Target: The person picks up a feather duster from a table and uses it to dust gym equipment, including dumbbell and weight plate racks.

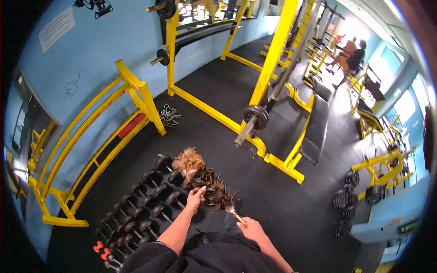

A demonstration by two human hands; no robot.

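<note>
While gripped at both ends, feather duster (205, 177) held out low over rows of black dumbbells (145, 204) on the dark rubber floor (273, 200). Left hand (196, 198) pinched closed into the dark feathers near the middle of the plume; right hand (251, 229) wrapped shut around the pale wooden handle (237, 217), end of handle emerging just above the knuckles. Plume: tan, lighter feathers at the far tip, dark brown toward the handle, tilted up and away to the left. Tip lying over or touching the farthest dumbbells, contact not clear from this angle. Dumbbells: several parallel rows, running from just below the left hand back toward the near left corner; two small orange ones (102, 251) at the near end. Beside the rows, left: yellow angled rack (91, 136) against the blue wall (91, 59). Pile of metal clips (169, 115) on the floor at the rack's far foot. Beyond: yellow frame with loaded barbell (252, 120), black bench (316, 123) just right of it. Far right: stack of weight plates (346, 200) near another yellow stand. Two people (350, 57) well apart, at the bright far end of the room.
</note>
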